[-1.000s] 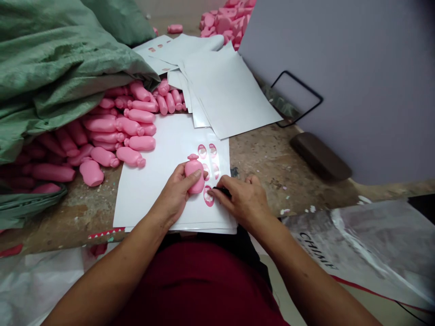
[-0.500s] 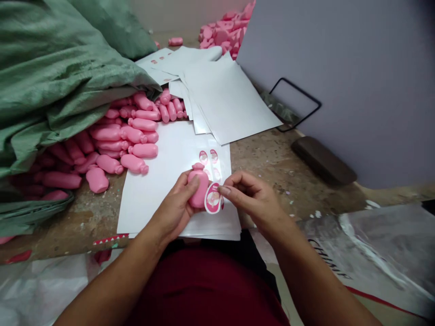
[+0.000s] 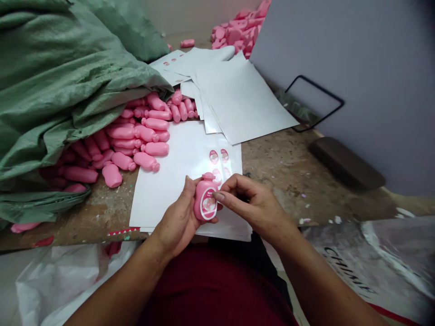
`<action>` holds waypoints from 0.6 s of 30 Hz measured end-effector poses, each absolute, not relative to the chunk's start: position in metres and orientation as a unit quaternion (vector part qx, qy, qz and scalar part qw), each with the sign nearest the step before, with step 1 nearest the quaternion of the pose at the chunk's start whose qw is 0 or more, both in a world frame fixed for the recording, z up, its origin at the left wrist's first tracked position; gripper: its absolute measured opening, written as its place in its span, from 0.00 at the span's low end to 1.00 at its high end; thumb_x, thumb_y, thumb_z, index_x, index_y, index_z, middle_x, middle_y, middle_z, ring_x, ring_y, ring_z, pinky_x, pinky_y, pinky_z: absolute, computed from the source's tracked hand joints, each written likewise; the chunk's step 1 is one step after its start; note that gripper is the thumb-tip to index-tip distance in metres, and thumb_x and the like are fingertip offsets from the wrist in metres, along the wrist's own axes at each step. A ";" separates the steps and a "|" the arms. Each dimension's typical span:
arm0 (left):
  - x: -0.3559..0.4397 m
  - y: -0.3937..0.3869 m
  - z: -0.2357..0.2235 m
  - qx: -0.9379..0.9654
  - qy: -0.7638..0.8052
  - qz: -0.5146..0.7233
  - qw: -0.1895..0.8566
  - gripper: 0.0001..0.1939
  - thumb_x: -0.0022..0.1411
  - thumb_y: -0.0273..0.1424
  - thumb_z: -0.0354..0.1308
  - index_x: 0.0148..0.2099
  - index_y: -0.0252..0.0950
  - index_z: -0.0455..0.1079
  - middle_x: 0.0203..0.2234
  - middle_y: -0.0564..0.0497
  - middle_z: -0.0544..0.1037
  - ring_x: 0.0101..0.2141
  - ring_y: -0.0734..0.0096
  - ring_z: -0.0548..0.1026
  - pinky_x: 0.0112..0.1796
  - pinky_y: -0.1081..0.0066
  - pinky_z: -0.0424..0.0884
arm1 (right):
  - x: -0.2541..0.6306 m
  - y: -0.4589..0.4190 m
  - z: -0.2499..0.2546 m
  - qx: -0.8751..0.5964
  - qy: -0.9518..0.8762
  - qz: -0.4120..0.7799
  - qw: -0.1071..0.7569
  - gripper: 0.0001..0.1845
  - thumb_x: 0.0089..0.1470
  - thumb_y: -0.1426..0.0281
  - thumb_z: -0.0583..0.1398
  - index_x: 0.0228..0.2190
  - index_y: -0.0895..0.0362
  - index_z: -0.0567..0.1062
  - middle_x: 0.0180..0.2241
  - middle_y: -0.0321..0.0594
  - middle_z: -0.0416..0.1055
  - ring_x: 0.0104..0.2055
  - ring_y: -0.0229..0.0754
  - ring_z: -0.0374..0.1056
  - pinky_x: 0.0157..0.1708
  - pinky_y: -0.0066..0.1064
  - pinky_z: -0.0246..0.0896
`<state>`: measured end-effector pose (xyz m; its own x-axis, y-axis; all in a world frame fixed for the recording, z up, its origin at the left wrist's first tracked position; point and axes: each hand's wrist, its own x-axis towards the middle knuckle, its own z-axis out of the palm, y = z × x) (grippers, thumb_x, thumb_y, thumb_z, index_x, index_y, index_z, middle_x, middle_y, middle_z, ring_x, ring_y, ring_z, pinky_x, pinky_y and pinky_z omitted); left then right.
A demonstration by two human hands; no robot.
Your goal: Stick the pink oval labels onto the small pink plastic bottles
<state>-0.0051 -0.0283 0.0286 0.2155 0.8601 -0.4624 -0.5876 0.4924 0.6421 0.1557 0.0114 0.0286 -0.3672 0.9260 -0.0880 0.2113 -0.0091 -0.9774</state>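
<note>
My left hand (image 3: 181, 217) is closed around a small pink plastic bottle (image 3: 201, 192), held upright with its neck at the top. An oval pink-and-white sticker (image 3: 208, 204) lies over the bottle's front face. The thumb and forefinger of my right hand (image 3: 251, 199) pinch the sticker's right edge. Whether its whole back touches the bottle, I cannot tell. Beneath my hands is a white sheet (image 3: 163, 190) on a stack, with several oval stickers (image 3: 224, 156) at its right side.
Many pink bottles (image 3: 146, 133) spill from a green sack (image 3: 68, 90) on the left. Loose white sheets (image 3: 244, 99) lie behind. A further pink heap (image 3: 238, 34) is at the back. On the right stand a grey panel (image 3: 374, 90), a black wire handle (image 3: 319, 90) and a dark block (image 3: 346, 163).
The sticker has gone from beside the bottle onto its front face. My left thumb has lifted off the bottle's front to its side. The view has shifted slightly left.
</note>
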 end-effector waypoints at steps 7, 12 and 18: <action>-0.003 -0.030 0.030 0.178 0.420 0.479 0.750 0.26 0.64 0.54 0.53 0.52 0.39 0.70 0.42 0.47 0.76 0.41 0.66 0.76 0.33 0.74 0.71 | 0.156 0.012 0.026 -0.472 -0.630 0.532 0.311 0.13 0.54 0.59 0.63 0.25 0.55 0.72 0.24 0.36 0.74 0.28 0.38 0.68 0.30 0.32 0.61; -0.003 -0.032 0.031 0.200 0.440 0.481 0.732 0.20 0.68 0.47 0.54 0.54 0.41 0.70 0.41 0.50 0.74 0.39 0.73 0.73 0.35 0.75 0.71 | 0.155 0.013 0.024 -0.489 -0.649 0.500 0.301 0.14 0.54 0.59 0.62 0.25 0.55 0.71 0.24 0.36 0.72 0.27 0.38 0.67 0.29 0.31 0.59; -0.006 -0.036 0.029 0.238 0.453 0.453 0.730 0.18 0.67 0.34 0.59 0.58 0.41 0.66 0.47 0.50 0.72 0.41 0.74 0.72 0.39 0.75 0.70 | 0.158 0.014 0.022 -0.493 -0.698 0.426 0.297 0.13 0.57 0.60 0.61 0.26 0.54 0.72 0.23 0.34 0.70 0.25 0.36 0.63 0.28 0.30 0.56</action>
<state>-0.0060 -0.0357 0.0286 0.1793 0.8773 -0.4451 -0.4456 0.4758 0.7583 0.1583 0.0143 0.0216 -0.3388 0.9408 -0.0056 0.4353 0.1514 -0.8875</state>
